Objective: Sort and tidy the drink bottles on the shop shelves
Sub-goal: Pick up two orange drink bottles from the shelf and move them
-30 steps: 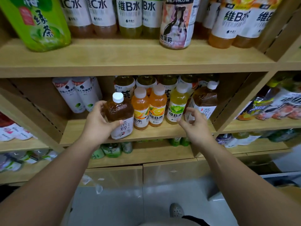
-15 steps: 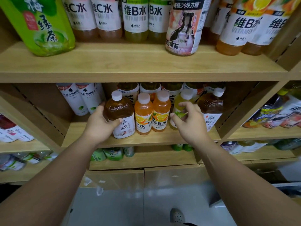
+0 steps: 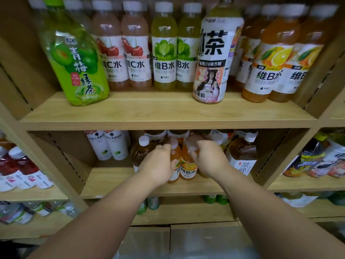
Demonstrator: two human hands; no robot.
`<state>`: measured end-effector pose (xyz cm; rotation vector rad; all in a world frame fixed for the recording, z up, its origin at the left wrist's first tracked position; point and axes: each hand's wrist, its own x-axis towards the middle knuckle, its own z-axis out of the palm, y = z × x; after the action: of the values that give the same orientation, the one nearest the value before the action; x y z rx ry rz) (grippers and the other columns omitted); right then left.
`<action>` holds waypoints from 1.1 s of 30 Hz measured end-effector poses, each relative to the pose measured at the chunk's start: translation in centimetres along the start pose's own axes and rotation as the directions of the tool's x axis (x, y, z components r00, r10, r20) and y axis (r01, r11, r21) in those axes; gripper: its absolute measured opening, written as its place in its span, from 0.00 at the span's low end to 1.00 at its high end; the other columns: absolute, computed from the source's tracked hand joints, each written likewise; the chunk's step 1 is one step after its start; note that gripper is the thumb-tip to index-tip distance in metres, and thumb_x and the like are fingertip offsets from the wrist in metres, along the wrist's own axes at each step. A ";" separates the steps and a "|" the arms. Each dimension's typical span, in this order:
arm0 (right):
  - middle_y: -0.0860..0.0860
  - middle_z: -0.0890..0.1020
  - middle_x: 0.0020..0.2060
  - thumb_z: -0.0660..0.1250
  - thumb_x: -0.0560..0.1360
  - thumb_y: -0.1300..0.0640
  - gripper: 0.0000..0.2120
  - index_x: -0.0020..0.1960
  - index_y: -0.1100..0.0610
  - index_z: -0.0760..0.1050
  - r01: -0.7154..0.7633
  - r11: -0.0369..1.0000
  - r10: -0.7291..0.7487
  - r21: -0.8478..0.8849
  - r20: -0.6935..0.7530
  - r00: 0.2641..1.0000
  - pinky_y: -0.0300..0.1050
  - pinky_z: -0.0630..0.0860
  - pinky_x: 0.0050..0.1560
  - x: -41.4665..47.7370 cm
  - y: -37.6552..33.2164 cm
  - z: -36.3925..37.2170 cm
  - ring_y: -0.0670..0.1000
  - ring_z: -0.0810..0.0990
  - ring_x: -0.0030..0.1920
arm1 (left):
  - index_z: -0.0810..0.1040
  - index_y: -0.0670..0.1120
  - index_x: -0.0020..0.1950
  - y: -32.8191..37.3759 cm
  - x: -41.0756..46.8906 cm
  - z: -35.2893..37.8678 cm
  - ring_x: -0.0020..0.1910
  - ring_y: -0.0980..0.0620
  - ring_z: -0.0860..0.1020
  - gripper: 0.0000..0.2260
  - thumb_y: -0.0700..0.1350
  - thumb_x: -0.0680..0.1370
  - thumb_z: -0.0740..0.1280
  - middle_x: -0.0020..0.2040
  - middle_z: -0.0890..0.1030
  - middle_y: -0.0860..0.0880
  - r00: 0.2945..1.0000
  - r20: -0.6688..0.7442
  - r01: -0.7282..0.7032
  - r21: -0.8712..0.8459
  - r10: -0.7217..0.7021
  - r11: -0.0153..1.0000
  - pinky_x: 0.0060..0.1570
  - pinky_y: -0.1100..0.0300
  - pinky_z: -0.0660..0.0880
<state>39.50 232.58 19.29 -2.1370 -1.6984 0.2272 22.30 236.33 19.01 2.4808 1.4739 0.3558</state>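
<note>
On the middle shelf (image 3: 119, 184) two orange vitamin-drink bottles stand side by side between two brown tea bottles (image 3: 139, 153) (image 3: 242, 156). My left hand (image 3: 158, 165) wraps the left orange bottle (image 3: 175, 156), thumb across its label, and covers the lower part of the left tea bottle. My right hand (image 3: 210, 158) curls around the neck and shoulder of the right orange bottle (image 3: 187, 170), whose cap is blurred. A yellow-green bottle is hidden behind my right hand. More bottles stand in the row behind.
Two white bottles (image 3: 109, 145) stand at the back left of the same shelf. The upper shelf (image 3: 149, 116) carries a large green tea bottle (image 3: 74, 62), pink, green and orange vitamin drinks and a tall white tea bottle (image 3: 214, 58). Side shelves hold more drinks.
My left hand let go of the left brown tea bottle and moved right onto the left orange bottle. My right hand moved left from the yellow-green bottle onto the right orange one. The view tilted up.
</note>
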 end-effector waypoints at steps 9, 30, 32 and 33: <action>0.56 0.80 0.54 0.72 0.77 0.54 0.15 0.63 0.53 0.76 0.116 0.991 -0.115 0.061 -0.019 0.993 0.45 0.70 0.45 -1.5 1.0 -0.4 0.59 0.80 0.54 | 0.70 0.50 0.66 0.1 2.2 -0.1 0.51 0.38 0.80 0.16 0.48 0.79 0.69 0.51 0.81 0.44 0.995 -0.089 0.027 -0.163 -0.042 0.986 0.46 0.47 0.79; 0.48 0.74 0.32 0.77 0.74 0.57 0.21 0.64 0.43 0.79 0.220 0.857 -0.157 0.467 -0.171 0.973 0.35 0.69 0.36 -7.9 5.2 -12.5 0.43 0.71 0.32 | 0.79 0.59 0.53 5.1 -2.9 -5.3 0.39 0.62 0.74 0.13 0.42 0.75 0.75 0.46 0.76 0.54 0.975 -0.199 -0.190 -0.537 0.096 0.822 0.41 0.67 0.67; 0.48 0.74 0.32 0.77 0.74 0.55 0.20 0.62 0.40 0.79 0.249 0.852 -0.194 0.461 -0.164 0.967 0.38 0.71 0.36 -8.5 5.6 -15.1 0.44 0.72 0.33 | 0.81 0.55 0.53 6.7 -3.9 -5.6 0.39 0.63 0.74 0.12 0.41 0.75 0.76 0.46 0.75 0.54 0.965 -0.193 -0.252 -0.505 0.176 0.826 0.40 0.70 0.67; 0.49 0.74 0.32 0.77 0.74 0.55 0.20 0.62 0.38 0.78 0.257 0.850 -0.205 0.459 -0.160 0.965 0.40 0.72 0.36 -8.8 5.9 -16.1 0.44 0.73 0.33 | 0.81 0.54 0.55 7.5 -4.3 -5.6 0.40 0.62 0.74 0.12 0.42 0.74 0.76 0.46 0.75 0.55 0.956 -0.195 -0.289 -0.482 0.220 0.827 0.40 0.70 0.67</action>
<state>48.51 219.73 30.51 -1.5432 -1.6155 0.4082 24.71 229.46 26.31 2.2385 0.9172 0.8539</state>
